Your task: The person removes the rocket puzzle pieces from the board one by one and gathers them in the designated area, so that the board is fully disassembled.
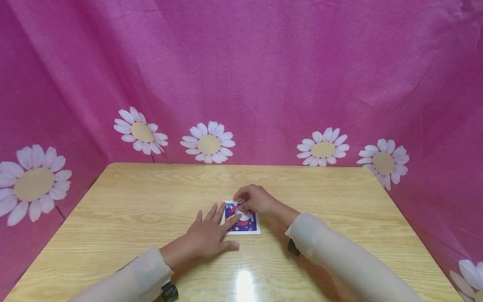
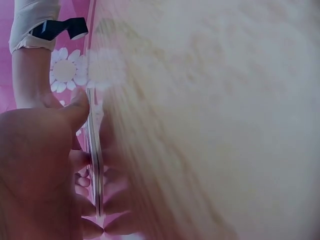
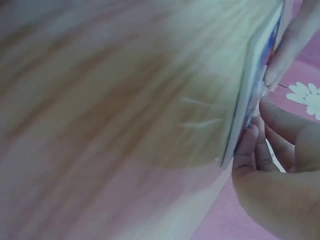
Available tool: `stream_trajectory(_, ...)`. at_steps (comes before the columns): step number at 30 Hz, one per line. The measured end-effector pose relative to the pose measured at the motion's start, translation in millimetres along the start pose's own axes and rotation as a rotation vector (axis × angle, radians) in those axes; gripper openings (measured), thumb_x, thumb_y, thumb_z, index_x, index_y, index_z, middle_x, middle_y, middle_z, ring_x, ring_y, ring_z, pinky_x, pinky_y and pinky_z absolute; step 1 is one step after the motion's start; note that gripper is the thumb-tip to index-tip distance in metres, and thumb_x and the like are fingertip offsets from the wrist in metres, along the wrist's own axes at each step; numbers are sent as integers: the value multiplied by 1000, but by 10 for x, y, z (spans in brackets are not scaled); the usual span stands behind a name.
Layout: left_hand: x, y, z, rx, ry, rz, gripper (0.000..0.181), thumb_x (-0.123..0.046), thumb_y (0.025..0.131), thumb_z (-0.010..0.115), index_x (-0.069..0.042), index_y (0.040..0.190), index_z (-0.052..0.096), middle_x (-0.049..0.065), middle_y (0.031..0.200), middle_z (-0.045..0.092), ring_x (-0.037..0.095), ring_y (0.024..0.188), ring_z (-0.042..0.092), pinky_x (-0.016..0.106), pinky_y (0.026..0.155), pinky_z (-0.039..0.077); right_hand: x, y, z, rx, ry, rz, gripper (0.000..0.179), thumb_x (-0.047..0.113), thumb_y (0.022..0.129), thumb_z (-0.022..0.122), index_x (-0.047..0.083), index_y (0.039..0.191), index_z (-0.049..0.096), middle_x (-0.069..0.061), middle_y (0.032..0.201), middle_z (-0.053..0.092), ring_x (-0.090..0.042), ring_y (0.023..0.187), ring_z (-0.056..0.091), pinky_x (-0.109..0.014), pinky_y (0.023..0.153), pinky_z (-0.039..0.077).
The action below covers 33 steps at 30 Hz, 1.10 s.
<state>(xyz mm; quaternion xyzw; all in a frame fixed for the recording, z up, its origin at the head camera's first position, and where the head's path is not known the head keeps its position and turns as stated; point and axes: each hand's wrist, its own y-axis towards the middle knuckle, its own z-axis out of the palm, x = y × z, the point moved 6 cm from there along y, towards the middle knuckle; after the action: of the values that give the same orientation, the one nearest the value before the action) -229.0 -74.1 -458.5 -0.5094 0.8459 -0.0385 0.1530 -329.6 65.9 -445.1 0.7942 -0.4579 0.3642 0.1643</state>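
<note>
A small flat board [image 1: 255,230] with a white border and a purple cartoon picture with stars lies on the wooden table [image 1: 151,197]. My left hand [image 1: 209,236] reaches over its left side, fingers spread, with the index finger across the picture and the thumb below the near edge. At the board's upper right, my right hand [image 1: 259,200] bends its fingers, thumb and fingertips on the picture. The right wrist view shows that thumb [image 3: 280,120] and the curled fingers at the board's face; I cannot tell whether they pinch anything. The left wrist view has the board edge-on.
A pink curtain [image 1: 264,84] with large white daisies hangs behind the table and along both sides. Bright light reflects off the tabletop in front of the board. Each wrist has a black strap with a small device, near the pale sleeves [image 1: 339,251].
</note>
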Motion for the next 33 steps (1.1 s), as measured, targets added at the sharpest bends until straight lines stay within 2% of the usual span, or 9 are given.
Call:
stream_trajectory(2, 14, 3, 20, 11, 23, -2, 83, -77, 94, 46, -39, 164, 25, 18, 173, 8, 42, 158, 9, 74, 117, 16, 16, 7, 2, 15, 23, 20, 19, -2, 88, 77, 4, 106, 76, -3, 90, 73, -10, 74, 63, -22, 63, 51)
stream_trajectory(7, 32, 11, 45, 28, 44, 2, 83, -78, 94, 44, -40, 164, 23, 18, 173, 5, 41, 158, 7, 74, 117, 16, 53, 34, 31, 44, 62, 55, 14, -1, 91, 74, 3, 104, 77, -2, 84, 71, -10, 61, 60, -22, 54, 48)
stream_trajectory(11, 45, 13, 53, 36, 40, 1, 83, -78, 94, 44, -39, 164, 23, 20, 172, 3, 40, 158, 6, 73, 118, 15, 72, 78, 63, 53, 69, 64, 16, -1, 90, 75, 4, 106, 78, -3, 86, 74, -10, 61, 63, -23, 55, 51)
stream_trajectory(19, 53, 8, 42, 52, 58, -8, 83, -79, 94, 43, -39, 165, 22, 19, 172, 3, 40, 158, 6, 73, 118, 15, 127, 167, 70, 42, -36, 15, 14, 3, 91, 76, 8, 104, 80, -1, 91, 78, -8, 79, 67, -24, 73, 54)
stream_trajectory(27, 27, -7, 24, 69, 49, -16, 83, -79, 94, 43, -40, 164, 22, 19, 173, 2, 40, 159, 5, 72, 118, 15, 116, 222, 58, 88, 20, 40, 12, 1, 92, 73, 2, 103, 79, -6, 89, 78, -8, 77, 67, -23, 77, 53)
stream_trajectory(33, 26, -2, 33, 71, 54, -15, 82, -78, 94, 43, -40, 164, 23, 18, 173, 4, 39, 159, 6, 72, 119, 16, 103, 246, 62, 126, 47, 37, 13, -1, 92, 71, -1, 103, 77, -8, 88, 77, -9, 73, 65, -23, 74, 53)
